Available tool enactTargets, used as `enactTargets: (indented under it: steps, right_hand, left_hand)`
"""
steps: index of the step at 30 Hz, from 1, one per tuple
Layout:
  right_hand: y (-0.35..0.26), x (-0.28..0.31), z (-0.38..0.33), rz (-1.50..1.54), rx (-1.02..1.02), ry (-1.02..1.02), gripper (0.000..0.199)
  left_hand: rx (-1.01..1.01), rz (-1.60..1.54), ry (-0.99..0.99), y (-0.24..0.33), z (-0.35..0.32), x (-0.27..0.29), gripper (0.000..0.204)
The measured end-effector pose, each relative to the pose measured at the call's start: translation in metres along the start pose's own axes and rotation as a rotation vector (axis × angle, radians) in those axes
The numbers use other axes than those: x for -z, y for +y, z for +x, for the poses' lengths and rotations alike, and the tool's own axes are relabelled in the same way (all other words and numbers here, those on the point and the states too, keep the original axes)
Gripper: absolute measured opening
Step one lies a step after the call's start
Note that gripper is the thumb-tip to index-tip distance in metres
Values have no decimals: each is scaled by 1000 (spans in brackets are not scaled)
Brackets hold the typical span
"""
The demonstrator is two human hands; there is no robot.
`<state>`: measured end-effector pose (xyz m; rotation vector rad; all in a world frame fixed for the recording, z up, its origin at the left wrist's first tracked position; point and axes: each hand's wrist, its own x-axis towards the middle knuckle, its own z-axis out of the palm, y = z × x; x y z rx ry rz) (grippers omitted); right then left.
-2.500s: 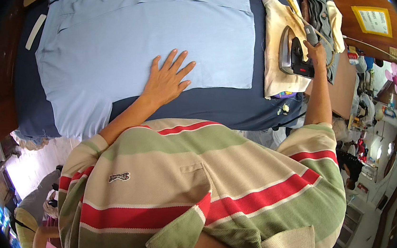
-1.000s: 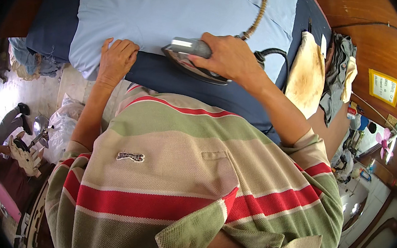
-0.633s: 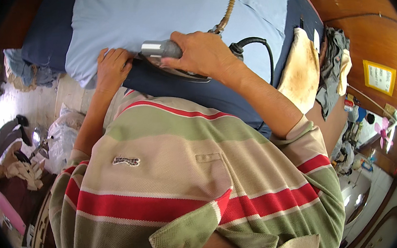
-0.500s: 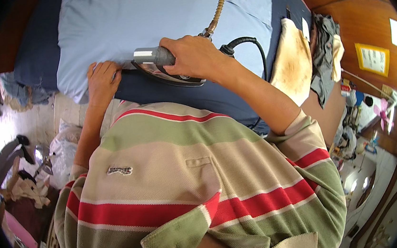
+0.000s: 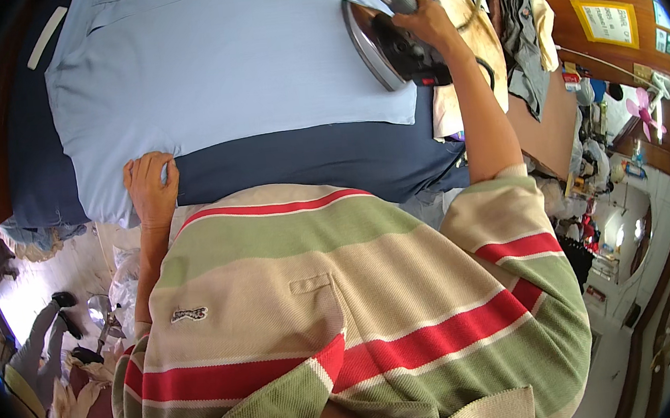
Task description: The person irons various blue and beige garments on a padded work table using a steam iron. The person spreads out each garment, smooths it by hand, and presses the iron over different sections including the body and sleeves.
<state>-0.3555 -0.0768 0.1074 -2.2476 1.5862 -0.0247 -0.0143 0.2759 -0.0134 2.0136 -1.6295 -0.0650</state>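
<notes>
A light blue garment lies spread over a navy-covered ironing surface. My left hand is at its near left edge, fingers curled and closed on the fabric. At the garment's right end, my right hand grips the grey handle of a clothes iron. The iron is tipped so that its metal side edge shows, its nose toward the far left. Whether its plate presses on the cloth I cannot tell.
To the right of the iron lies a scorched cream cloth, with a dark cable and a hose by it. Grey clothing hangs beyond. A white strip rests at far left. Another person's legs show at lower left.
My right hand has carried the iron from the near edge to the garment's far right. My left hand is slightly lower and left, still at the edge. The garment appears shifted left and nearer.
</notes>
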Motion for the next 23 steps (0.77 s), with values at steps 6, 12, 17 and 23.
enactTargets:
  steps: [6,12,17,23]
  right_hand:
    - [34,-16,-78,133,-230,101,53]
    - [44,-13,-71,176,-438,320,37]
    - [75,6,-22,203,-500,272,39]
    - [77,-17,-52,180,-290,394,58]
  left_hand:
    - [28,32,13,-4,-5,-1,8]
    - [18,26,0,-6,-3,-3,8]
    - [25,1,-9,-9,-4,-5,8]
    - [34,49,-7,-14,-9,-11,12]
